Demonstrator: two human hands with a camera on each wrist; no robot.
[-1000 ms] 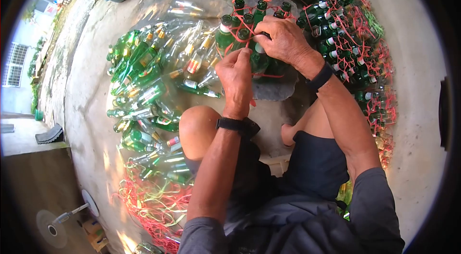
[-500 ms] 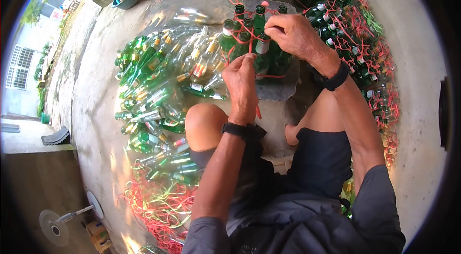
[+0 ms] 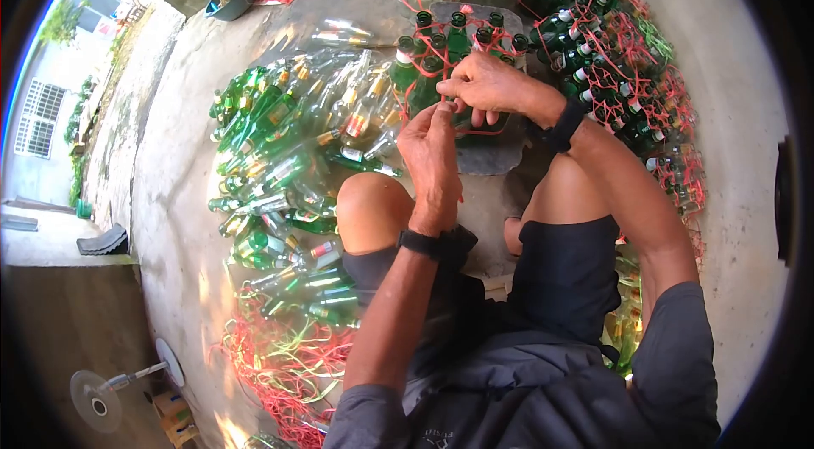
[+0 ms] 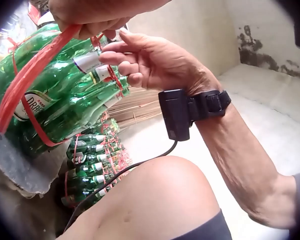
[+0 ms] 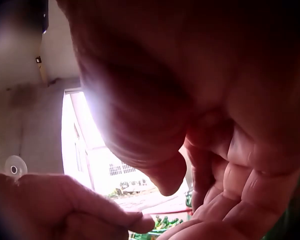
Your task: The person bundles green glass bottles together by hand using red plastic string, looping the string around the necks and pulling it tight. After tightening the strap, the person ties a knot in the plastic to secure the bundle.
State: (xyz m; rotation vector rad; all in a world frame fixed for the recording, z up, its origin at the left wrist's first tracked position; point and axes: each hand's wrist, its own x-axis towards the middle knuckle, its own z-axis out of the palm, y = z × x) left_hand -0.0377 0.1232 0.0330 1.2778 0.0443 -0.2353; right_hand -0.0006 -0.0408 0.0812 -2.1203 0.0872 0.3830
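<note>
Left fingers: my left hand (image 3: 432, 144) pinches the red cord (image 4: 27, 75) between thumb and fingertips, just in front of my knee.
Right fingers: my right hand (image 3: 487, 84) is curled on the same cord at the bottle necks; the right wrist view is too close and blurred to show more.
Step in hand: I judge I am tying off the cord that binds this bundle of green bottles (image 3: 441, 55).
Next move: it calls for keeping the cord taut between both hands while the knot is drawn down against the necks; slack would let the bundle loosen.
Bundle: upright green glass bottles with pale neck labels, touching one another, wrapped in red cord, standing on a grey slab (image 3: 487, 156) on the floor.
Around: loose bottles (image 3: 280, 161) lie heaped to my left; tied bundles (image 3: 619, 50) stand to my right; a tangle of spare cord (image 3: 280, 364) lies near my left side.
</note>
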